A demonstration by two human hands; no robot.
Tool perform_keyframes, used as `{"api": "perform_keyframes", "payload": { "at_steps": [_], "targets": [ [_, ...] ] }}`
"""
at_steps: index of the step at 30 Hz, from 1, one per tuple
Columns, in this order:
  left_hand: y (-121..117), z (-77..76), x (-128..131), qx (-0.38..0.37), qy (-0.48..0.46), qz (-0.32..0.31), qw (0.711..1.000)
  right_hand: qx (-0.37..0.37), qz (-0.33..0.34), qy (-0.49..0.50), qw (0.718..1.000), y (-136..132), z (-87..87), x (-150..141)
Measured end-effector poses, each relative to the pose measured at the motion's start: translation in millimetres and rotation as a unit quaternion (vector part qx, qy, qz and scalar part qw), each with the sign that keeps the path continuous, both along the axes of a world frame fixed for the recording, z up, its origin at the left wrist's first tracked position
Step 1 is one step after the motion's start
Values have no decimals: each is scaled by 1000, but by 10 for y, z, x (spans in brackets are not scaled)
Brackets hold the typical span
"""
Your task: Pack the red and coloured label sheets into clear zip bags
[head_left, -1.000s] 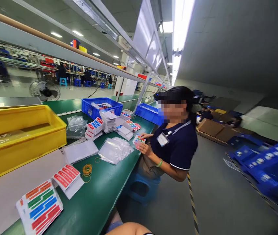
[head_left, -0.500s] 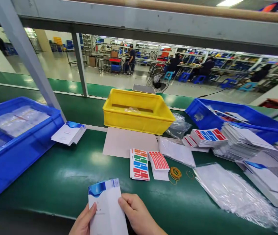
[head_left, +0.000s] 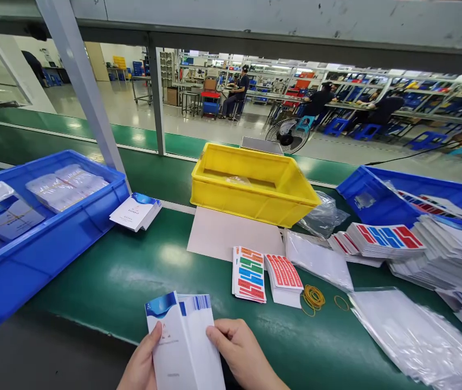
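Note:
At the bench's front edge, both hands grip a white printed booklet [head_left: 174, 346] with a blue wavy top. My left hand [head_left: 143, 360] pinches its left side, thumb on the front cover. My right hand [head_left: 239, 349] holds the right-hand sheet or flap, which carries a blue striped strip at its top; whether this is a separate piece I cannot tell. The two parts fan apart at the top. Ahead of the hands lie a stack of multicoloured sticker sheets [head_left: 249, 275], a stack of red-printed cards [head_left: 283, 276] and a bundle of rubber bands [head_left: 313, 298].
A blue bin [head_left: 72, 227] with bagged bundles stands left, beside a pile of booklets [head_left: 135, 210]. Behind is a yellow bin [head_left: 251, 203]; a blue bin [head_left: 361, 200] stands right. Clear plastic bags [head_left: 414, 330] and paper stacks [head_left: 442, 254] cover the right side. A metal post [head_left: 87, 92] rises at left.
The booklet's two parts have spread further apart at the top, the right one shifting right with my right hand. The camera view has turned slightly left, so the bench things appear further right.

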State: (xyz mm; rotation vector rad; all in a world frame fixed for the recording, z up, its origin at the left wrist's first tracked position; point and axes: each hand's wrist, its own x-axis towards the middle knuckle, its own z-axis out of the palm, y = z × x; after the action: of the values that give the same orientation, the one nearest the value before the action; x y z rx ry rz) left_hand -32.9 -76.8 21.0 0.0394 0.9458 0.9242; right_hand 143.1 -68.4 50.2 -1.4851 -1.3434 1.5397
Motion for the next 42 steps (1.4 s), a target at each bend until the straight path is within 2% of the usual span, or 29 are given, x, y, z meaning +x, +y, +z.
{"api": "perform_keyframes", "payload": {
  "at_steps": [5,12,17,21,24,29,33,36,40,42],
  "targets": [
    [-7,14,-37,-10,10,7,1000,-16,-9,-2,1000,3,0,-1],
    [-9,-55,-83,-19,-58,8,998,-18,-15,15,1000,13,-57,25],
    [-20,-58,-40,-14,-5,20,1000,-20,-22,91,995,5,-163,23],
    [-38,-75,-42,-10,19,32,999,-40,-38,132,990,22,-170,-3],
    [-46,-96,-60,-8,23,42,999,-20,-51,99,994,50,-128,-54],
    [-66,-136,-88,-17,29,63,997,69,-74,53,993,47,-56,-173],
    [-99,-170,-201,-29,34,77,996,97,-75,27,992,83,-23,-139],
    [-109,-163,-333,-42,31,85,995,96,-90,22,991,200,-92,-7],
    [-109,-149,-443,-51,29,92,994,145,-136,-100,975,324,-238,99],
    [-114,-162,-441,-58,14,91,994,136,-84,-97,982,309,-249,47]
  ]
}}
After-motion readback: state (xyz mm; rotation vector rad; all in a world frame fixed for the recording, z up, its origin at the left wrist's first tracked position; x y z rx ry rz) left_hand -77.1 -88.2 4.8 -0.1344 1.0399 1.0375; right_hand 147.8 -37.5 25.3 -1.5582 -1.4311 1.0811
